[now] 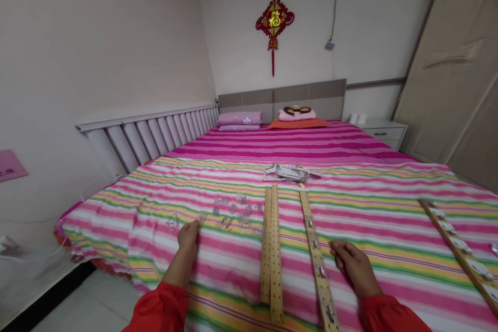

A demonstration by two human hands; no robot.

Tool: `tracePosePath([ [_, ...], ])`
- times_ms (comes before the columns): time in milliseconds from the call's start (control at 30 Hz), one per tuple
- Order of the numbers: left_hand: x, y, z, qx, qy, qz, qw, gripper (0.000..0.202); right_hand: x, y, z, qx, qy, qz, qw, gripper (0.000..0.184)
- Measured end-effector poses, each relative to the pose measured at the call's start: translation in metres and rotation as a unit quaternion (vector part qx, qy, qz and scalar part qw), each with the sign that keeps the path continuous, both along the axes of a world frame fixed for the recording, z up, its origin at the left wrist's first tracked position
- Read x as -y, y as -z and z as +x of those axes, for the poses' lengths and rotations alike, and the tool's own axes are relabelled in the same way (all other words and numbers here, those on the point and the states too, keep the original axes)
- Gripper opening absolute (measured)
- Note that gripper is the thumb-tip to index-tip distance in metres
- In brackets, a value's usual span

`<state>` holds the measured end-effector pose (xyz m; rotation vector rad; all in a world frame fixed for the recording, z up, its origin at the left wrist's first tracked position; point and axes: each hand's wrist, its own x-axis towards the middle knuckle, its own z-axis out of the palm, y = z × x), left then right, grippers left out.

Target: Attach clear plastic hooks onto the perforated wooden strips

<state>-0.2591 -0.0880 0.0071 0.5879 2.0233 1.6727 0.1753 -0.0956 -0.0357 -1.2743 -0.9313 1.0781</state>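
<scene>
My left hand (pixel 189 236) pinches a small clear plastic bag (pixel 202 216) by its near edge, just above the striped sheet. Beyond it lie several small clear packets (pixel 233 208), some with shiny bits inside. A crumpled clear piece (pixel 173 222) rests to the left of that hand. My right hand (pixel 354 264) is closed, fingers curled together; anything in them is hidden. It sits right of a wooden strip (pixel 318 259) bearing several metal hooks, apart from it. Two bare wooden strips with holes (pixel 271 254) lie side by side between my hands.
Near the bed's middle lies a clear bag of parts (pixel 290 172). Another wooden strip with white-backed pieces (pixel 459 244) lies at the far right. A white radiator (pixel 155 132) runs along the left edge; folded bedding (pixel 240 119) is by the headboard.
</scene>
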Motion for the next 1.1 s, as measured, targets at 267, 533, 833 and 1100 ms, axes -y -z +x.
tracePosePath([
  [267, 0.043, -0.033, 0.046, 0.286, 0.118, 0.065, 0.949, 0.008, -0.006, 0.009, 0.003, -0.031, -0.012, 0.001, 0.999, 0.038],
  [533, 0.073, -0.065, 0.133, 0.494, 0.204, 0.026, 0.845, 0.015, -0.001, -0.019, -0.004, -0.003, -0.002, 0.025, 1.0, 0.036],
  [833, 0.076, -0.072, 0.204, 0.506, 0.309, -0.046, 0.804, 0.01, 0.053, -0.099, -0.042, 0.28, -0.098, 0.351, 0.888, 0.02],
  [1100, 0.087, -0.078, 0.228, 0.498, 0.338, -0.074, 0.795, 0.005, 0.065, -0.102, -0.034, 0.351, -0.115, 0.441, 0.818, 0.025],
])
